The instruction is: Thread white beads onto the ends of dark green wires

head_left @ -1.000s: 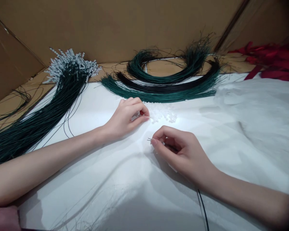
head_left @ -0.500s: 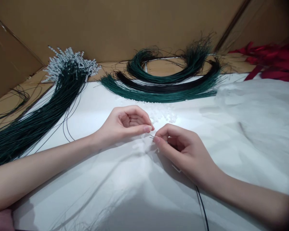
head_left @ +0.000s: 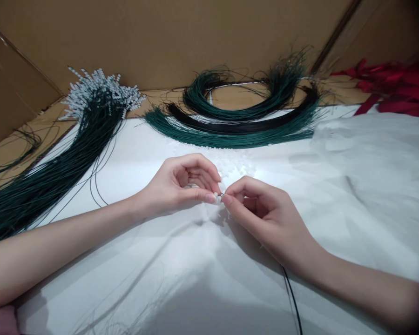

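Observation:
My left hand (head_left: 183, 184) is closed in a pinch, with thumb and forefinger on a small white bead (head_left: 216, 197). Opposite it, my right hand (head_left: 268, 214) grips a thin dark cord (head_left: 293, 295) close to its end. The cord's tip meets the bead between the two hands; whether it passes through the hole I cannot tell. Under my right palm the cord is hidden, then it comes out below the wrist and runs toward the lower edge. Just behind my fingers, loose white beads (head_left: 239, 165) lie scattered on the white sheet (head_left: 153, 260).
To the left lies a long bundle of dark green cords (head_left: 66, 163) topped with white beaded ends (head_left: 97, 90). Curved bundles of green and black cords (head_left: 230, 135) lie at the back. Red ribbons (head_left: 401, 88) are at the far right, before a cardboard wall (head_left: 195, 37).
My right hand has shifted slightly, bringing the cord's tip to my left fingertips. The white bead now shows in the left pinch, where it was not visible before.

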The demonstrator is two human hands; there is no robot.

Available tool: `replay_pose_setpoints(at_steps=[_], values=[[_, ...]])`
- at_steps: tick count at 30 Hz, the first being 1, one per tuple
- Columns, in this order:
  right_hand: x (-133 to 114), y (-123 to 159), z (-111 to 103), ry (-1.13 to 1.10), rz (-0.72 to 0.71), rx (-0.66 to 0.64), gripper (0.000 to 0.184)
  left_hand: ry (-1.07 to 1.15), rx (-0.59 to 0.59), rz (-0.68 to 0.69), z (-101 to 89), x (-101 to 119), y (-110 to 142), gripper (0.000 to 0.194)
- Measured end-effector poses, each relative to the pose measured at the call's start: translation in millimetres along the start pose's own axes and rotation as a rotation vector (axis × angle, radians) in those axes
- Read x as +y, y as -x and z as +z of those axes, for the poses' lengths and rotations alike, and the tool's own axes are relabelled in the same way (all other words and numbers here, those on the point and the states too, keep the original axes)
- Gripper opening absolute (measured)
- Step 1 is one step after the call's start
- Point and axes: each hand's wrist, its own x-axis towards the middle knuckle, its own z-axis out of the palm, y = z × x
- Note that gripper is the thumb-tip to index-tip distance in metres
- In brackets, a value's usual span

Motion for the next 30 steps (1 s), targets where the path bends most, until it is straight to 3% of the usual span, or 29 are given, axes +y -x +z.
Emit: replay_pose_setpoints(at_steps=[30], values=[[0.7, 0.5, 0.8, 0.104, -0.049, -0.028, 0.015, -0.144, -0.015, 0.09, 1.6, 0.6, 3.0, 0.025]])
